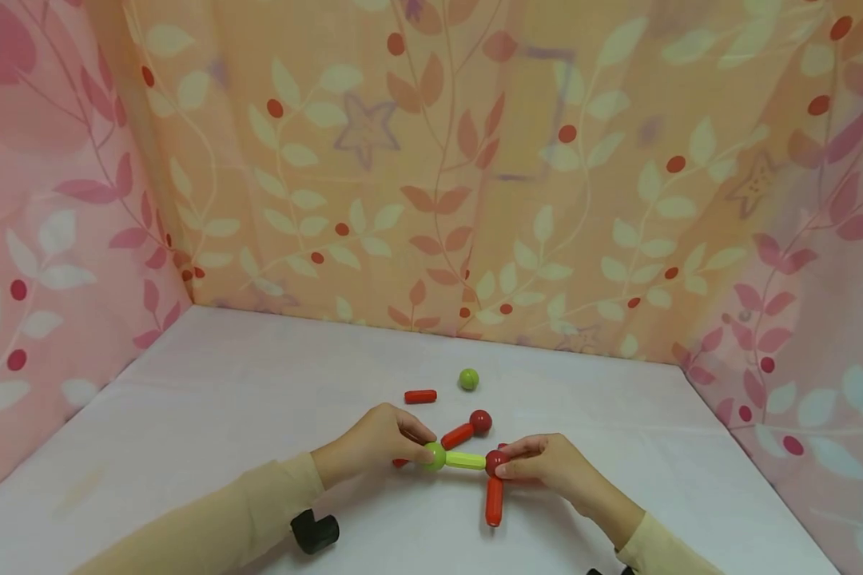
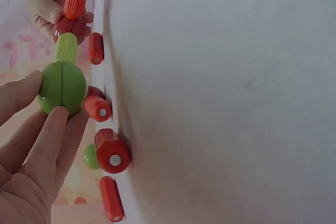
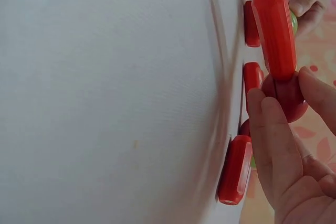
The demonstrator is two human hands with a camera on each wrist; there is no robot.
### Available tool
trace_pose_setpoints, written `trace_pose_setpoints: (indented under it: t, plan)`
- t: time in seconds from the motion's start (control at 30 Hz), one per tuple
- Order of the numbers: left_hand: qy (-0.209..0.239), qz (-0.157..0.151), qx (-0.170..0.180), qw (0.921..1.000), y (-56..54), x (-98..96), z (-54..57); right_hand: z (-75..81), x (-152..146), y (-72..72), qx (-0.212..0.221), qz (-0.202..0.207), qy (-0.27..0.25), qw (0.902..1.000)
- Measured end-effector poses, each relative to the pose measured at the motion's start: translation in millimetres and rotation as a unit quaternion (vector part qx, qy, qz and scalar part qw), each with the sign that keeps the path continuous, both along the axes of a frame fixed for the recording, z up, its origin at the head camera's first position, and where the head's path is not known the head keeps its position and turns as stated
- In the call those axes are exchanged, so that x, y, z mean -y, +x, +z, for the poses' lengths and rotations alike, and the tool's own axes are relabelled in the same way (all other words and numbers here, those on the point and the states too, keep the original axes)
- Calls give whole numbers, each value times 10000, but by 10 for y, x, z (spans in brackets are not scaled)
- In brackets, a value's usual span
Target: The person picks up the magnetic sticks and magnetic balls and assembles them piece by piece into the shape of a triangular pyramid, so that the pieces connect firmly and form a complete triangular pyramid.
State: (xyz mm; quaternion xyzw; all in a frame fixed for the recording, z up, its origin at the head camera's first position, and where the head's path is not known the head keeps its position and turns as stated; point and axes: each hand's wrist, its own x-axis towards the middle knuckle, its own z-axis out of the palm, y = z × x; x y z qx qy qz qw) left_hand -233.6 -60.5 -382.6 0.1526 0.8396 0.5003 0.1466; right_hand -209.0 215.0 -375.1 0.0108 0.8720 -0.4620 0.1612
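Note:
My left hand (image 1: 381, 438) pinches a green ball (image 2: 62, 88) between thumb and fingers. A yellow-green ribbed toy building rod (image 1: 465, 461) runs from that ball to a red ball (image 1: 494, 461). Thumb and fingers of my right hand (image 1: 550, 471) grip this red ball. From it a red rod (image 3: 275, 32) sticks out toward me. In the left wrist view the joined pieces appear held off the white surface. Behind them, another red rod (image 1: 457, 436) lies against a second red ball (image 1: 480, 422).
Farther back lie a loose red rod (image 1: 420, 396) and a green ball (image 1: 469, 379). Another red rod (image 1: 400, 462) is partly hidden by the left hand. A red rod (image 3: 234, 170) lies near the right hand. Patterned cloth walls (image 1: 431, 200) enclose the white tabletop (image 1: 259, 375).

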Motion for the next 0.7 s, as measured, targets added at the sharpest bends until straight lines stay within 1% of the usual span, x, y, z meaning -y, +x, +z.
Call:
trace_pose_setpoints:
  t: [0.1,0.23,0.33,0.53,0.7]
  plan:
    - [-34,-11,-3,10000,-8,-22,-22,-23,-18,8,10,-53,-90,9999]
    - [-165,-4,-14,9999,-13,-42,-48,-65,-40,11,6,28,-317,9995]
    - [-213,8,9,9998,-19,-47,-59,-93,-35,5,-16,26,-347,9994]
    - [-245,74,10,9997,-32,-41,-69,-121,20,-23,-28,-176,-95,9998]
    - [-381,137,-78,9992,-36,-11,-74,-129,67,-41,-158,-204,126,9996]
